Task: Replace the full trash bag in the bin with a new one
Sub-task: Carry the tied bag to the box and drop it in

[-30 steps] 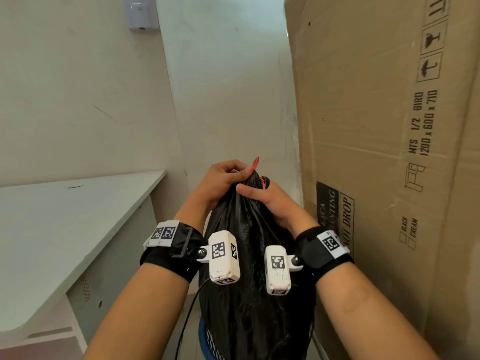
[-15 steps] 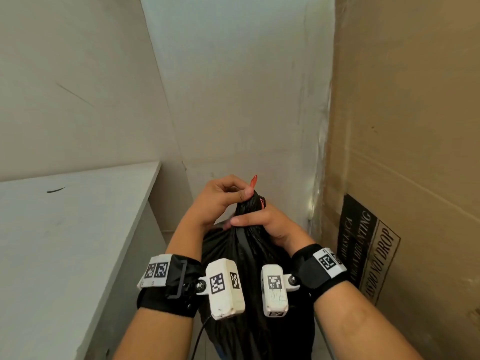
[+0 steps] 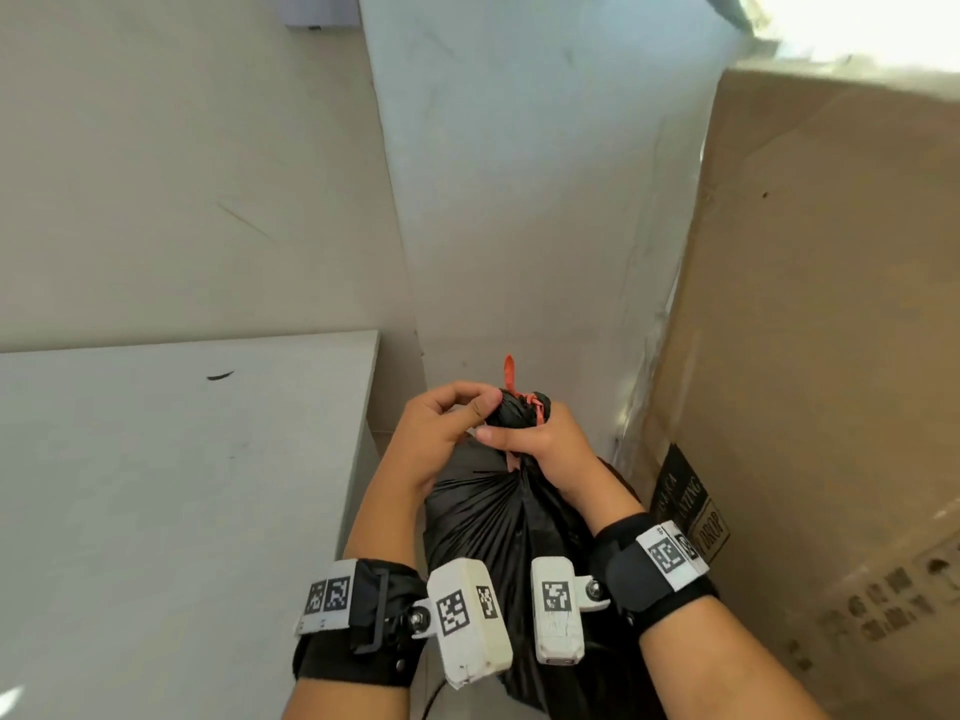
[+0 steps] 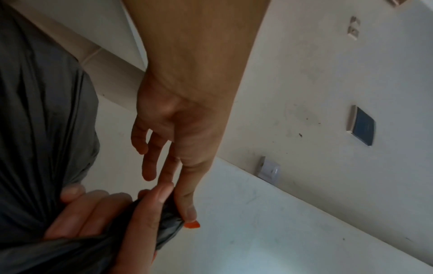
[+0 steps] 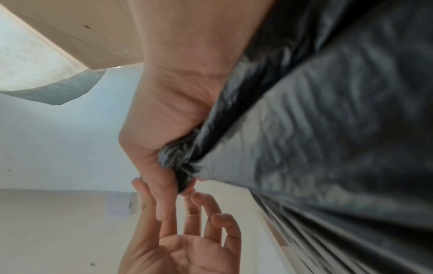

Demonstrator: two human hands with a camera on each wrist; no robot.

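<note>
Head view: the right hand is clenched round the gathered neck of the black trash bag, held up between white table and cardboard box; the left hand pinches its top by the red tie

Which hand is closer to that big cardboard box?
Right. The right hand grips the black trash bag's neck beside the cardboard box; the left hand is across the bag.

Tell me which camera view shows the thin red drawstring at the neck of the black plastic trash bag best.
The head view: the thin red drawstring loops around the gathered neck of the black plastic trash bag, one end standing up, between the left hand and right hand. The left wrist view shows only a small orange-red tip. The right wrist view shows none.
</note>
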